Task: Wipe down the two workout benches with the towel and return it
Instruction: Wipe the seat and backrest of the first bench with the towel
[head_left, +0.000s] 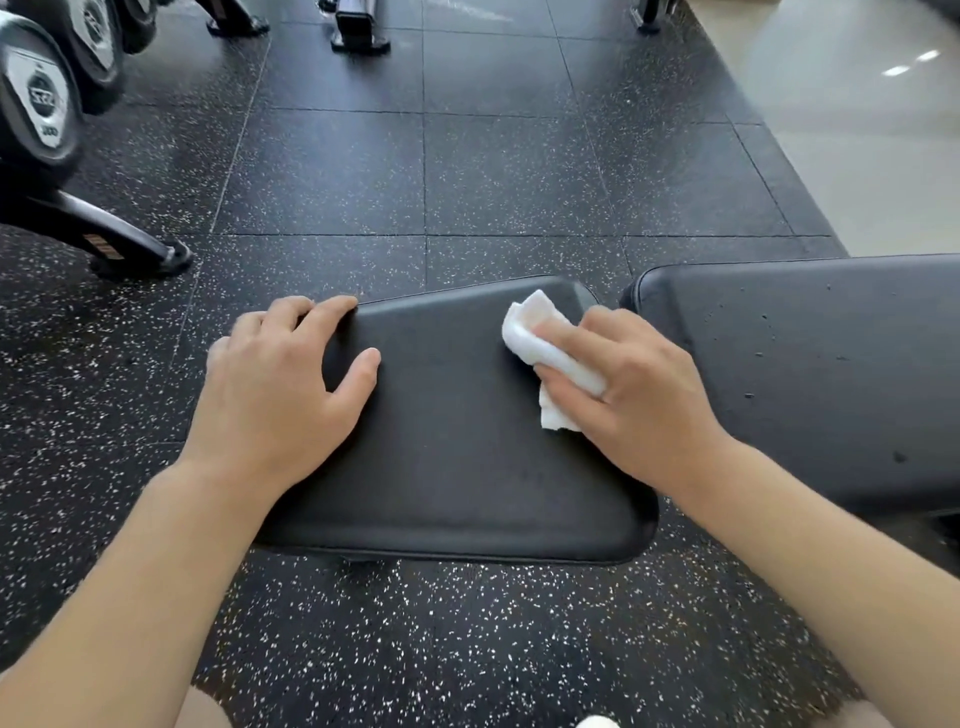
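From the head view, the right hand (631, 387) presses a crumpled white towel (545, 353) onto the black padded worktop (457, 457), the seat pad of a workout bench; its fingers (563, 338) lie curled over the cloth and clamp it, with one wad of towel bulging out ahead of the fingertips and a smaller flap showing beneath the thumb. The towel sits at the far right part of the pad, close to its rounded corner. The left hand (283, 384) rests on the pad's far left corner, fingers spread apart and holding nothing, the fingertips hooked over the edge and the thumb lying flat on the surface, pointing toward the right hand. Just to the right of the right hand's fingers, across a narrow gap, lies a second black pad (810, 374), longer and marked with small dark specks. Beyond both sets of fingers stretches speckled black rubber floor (426, 171). Well off to the left of the left hand's fingers stands a rack of dumbbells (41, 98) on a black foot.
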